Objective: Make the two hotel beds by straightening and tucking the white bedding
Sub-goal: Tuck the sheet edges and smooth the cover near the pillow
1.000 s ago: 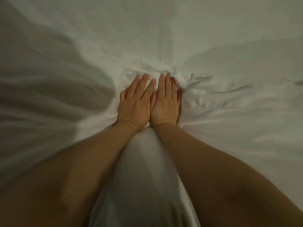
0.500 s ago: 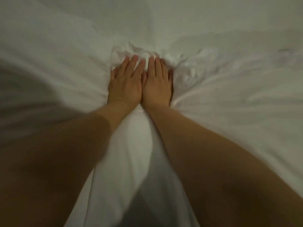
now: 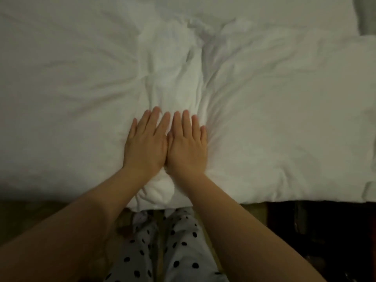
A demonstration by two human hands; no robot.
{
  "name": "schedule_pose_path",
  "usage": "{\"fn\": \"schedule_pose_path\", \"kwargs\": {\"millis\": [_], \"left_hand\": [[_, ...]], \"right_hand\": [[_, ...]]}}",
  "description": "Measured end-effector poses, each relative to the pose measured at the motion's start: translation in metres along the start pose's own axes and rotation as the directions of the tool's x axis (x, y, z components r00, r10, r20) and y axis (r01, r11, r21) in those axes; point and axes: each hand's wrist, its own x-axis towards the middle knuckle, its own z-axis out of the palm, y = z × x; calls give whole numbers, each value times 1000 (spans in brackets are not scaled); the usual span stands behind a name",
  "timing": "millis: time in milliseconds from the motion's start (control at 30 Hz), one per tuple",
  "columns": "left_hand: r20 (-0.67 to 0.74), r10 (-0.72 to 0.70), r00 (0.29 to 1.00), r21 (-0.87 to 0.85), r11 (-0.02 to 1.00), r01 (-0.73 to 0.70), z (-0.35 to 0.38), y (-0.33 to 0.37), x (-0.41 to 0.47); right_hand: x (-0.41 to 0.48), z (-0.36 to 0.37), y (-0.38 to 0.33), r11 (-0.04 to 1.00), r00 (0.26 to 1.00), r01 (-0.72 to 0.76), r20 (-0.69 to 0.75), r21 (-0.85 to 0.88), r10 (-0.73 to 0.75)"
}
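Observation:
White bedding [image 3: 274,110] covers the bed and fills most of the head view. It is creased, with a bunched ridge running up the middle from its near edge. My left hand [image 3: 145,144] and my right hand [image 3: 186,146] lie flat on it side by side, palms down, fingers straight and pointing away from me. They press on the bedding close to the near edge. Neither hand holds anything.
The bedding's near edge [image 3: 284,197] runs across the lower part of the view. Below it are my legs in white trousers with black dots [image 3: 179,251], a brownish floor [image 3: 24,216] at the left and a dark gap [image 3: 325,231] at the right.
Both hands have slid back toward me over the bedding, from the bunched creases to near the bed's edge. The view has pulled back, so the edge, floor and my legs show.

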Motion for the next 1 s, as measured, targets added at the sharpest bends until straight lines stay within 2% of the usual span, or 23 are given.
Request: {"fn": "schedule_pose_path", "kwargs": {"millis": [67, 267, 367, 500, 867, 1000], "left_hand": [[56, -7, 998, 64, 998, 3, 8, -4, -4], [-39, -31, 999, 103, 994, 35, 49, -4, 37], [-25, -50, 998, 125, 991, 53, 77, -7, 57], [-36, -89, 995, 122, 988, 93, 98, -11, 76], [-102, -127, 987, 180, 973, 144, 84, 3, 53], [-16, -168, 986, 221, 961, 167, 84, 16, -1]], "right_hand": [[-8, 14, -1, 1000, 1000, 5, 11, -23, -4], [43, 61, 18, 992, 995, -12, -102, -124, -1], [66, 87, 25, 991, 1000, -9, -15, -133, 7], [87, 107, 29, 994, 1000, 8, -11, -106, -9], [67, 87, 33, 988, 990, 118, -63, -98, -124], [36, 78, 35, 977, 975, 206, -74, -46, -209]]}}
